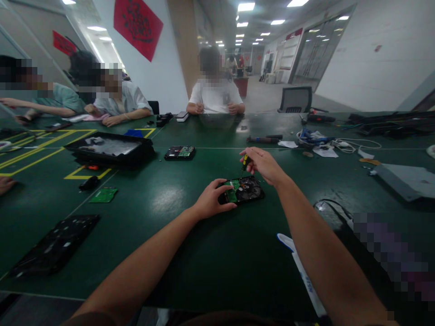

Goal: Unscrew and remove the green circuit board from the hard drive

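A hard drive [249, 189] lies on the green table with its underside up, a green circuit board showing at its left end. My left hand [215, 199] grips that left end, thumb along the near edge and fingers over the board and far edge. In my right hand [260, 164] is a small screwdriver [246, 160] with a yellow and black handle, held upright between the fingers. Its thin shaft points down at the far side of the drive, near the board's edge. Whether the tip touches a screw is too small to tell.
A second hard drive [180, 153] lies farther back. At left are a black tray [112, 147], a loose green circuit board [103, 194] and a black panel [56, 244]. Cables [316, 138] and a grey metal case [406, 179] sit at right. A person [215, 97] sits opposite; two more are at left.
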The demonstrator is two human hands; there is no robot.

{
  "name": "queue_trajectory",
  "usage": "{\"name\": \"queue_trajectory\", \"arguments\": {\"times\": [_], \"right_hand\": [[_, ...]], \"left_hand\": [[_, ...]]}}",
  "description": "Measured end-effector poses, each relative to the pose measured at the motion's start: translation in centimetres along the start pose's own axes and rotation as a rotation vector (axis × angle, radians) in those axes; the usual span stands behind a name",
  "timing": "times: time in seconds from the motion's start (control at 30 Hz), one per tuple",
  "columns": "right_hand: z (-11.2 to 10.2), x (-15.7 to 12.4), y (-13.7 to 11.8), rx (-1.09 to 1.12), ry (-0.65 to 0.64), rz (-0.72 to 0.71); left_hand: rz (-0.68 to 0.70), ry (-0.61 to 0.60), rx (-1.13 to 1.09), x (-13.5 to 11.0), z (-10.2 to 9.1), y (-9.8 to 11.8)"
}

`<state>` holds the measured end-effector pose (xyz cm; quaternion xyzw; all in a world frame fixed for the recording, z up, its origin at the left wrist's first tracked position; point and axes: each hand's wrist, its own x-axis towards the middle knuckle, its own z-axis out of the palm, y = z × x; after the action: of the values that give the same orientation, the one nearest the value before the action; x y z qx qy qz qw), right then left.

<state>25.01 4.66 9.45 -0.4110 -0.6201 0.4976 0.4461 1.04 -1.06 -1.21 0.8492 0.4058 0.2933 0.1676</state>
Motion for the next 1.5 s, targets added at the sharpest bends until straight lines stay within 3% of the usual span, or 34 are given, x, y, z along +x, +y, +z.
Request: {"name": "queue_trajectory", "arguments": {"times": [0.33, 0.77, 1.0, 1.37, 1.5], "right_hand": [[-0.16, -0.24, -0.39, -0.127, -0.005, -0.058], [0.08, -0.27, -0.3, 0.039, -0.072, 0.033], [-0.29, -0.32, -0.4, -0.129, -0.041, -0.04], [0.25, -0.53, -0.81, 0.034, -0.096, 0.036], [-0.13, -0.44, -0.81, -0.023, -0.08, 0.022]], "left_hand": [[0.008, 0.002, -0.009, 0.04, -0.01, -0.03], [0.008, -0.006, -0.006, 0.06, -0.09, 0.09], [0.002, 0.006, -0.018, 0.0, 0.04, -0.14], [0.007, -0.002, 0.006, 0.08, -0.02, 0.01], [0.004, 0.002, 0.006, 0.07, 0.1, -0.16]]}}
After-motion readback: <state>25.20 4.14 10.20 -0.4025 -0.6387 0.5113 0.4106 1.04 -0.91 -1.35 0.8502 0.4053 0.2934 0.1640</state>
